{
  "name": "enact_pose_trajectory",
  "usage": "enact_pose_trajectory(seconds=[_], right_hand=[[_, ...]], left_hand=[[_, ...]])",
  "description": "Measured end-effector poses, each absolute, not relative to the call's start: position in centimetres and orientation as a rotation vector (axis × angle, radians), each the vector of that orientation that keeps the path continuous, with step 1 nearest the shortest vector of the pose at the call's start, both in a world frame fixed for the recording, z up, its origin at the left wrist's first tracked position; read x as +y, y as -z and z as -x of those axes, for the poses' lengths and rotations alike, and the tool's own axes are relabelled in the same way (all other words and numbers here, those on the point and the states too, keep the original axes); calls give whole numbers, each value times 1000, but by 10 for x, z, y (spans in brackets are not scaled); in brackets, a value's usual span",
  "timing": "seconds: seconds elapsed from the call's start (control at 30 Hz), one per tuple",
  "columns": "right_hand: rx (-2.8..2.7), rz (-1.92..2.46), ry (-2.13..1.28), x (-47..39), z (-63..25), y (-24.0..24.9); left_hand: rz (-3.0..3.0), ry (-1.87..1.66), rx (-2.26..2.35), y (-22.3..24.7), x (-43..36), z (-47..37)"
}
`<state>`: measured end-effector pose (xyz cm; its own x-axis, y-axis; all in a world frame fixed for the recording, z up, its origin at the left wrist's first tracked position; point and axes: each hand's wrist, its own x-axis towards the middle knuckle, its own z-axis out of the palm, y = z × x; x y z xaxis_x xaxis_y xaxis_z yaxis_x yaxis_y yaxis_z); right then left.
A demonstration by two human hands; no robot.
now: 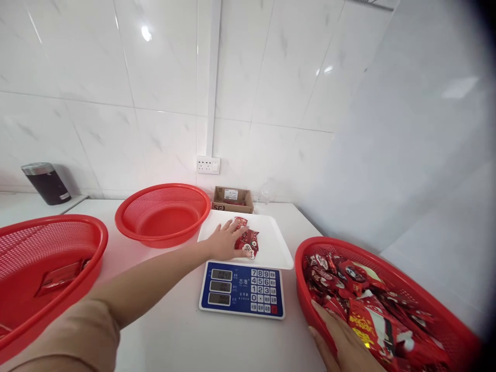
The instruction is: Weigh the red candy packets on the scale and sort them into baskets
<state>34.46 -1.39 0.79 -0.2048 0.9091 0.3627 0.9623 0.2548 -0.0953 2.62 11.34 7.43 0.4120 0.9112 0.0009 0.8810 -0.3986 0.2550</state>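
Left hand (227, 242) is stretched out palm down, fingers spread wide over the red packets (250, 242) on the scale (242, 289). Right hand (349, 345) is at the full basket (300, 279), honestly can't tell if it's gripping.

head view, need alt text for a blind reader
A person's left hand spreads over red packets on the white tray of a digital scale, while the right hand is at the edge of a red basket piled with more packets. Two other red baskets stand to the left.
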Motion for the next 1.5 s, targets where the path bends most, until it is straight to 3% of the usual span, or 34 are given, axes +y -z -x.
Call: enact_pose_trajectory(seconds=[0.5, 0.77, 1.03, 1.5], right_hand=[[-2202, 1774, 318, -20, -334, -15], [-2189, 1728, 383, -22, -333, -15], [-2168, 1764, 303, -21, -331, -17], [-2146, 1712, 329, -23, -329, -21]], left_hand=[[-2470, -661, 1726, -62, 152, -46], [-2306, -973, 1930, -110, 157, 13], [-2192, -403, 2479, -113, 142, 103], [-2384, -273, 1867, -67, 164, -97]])
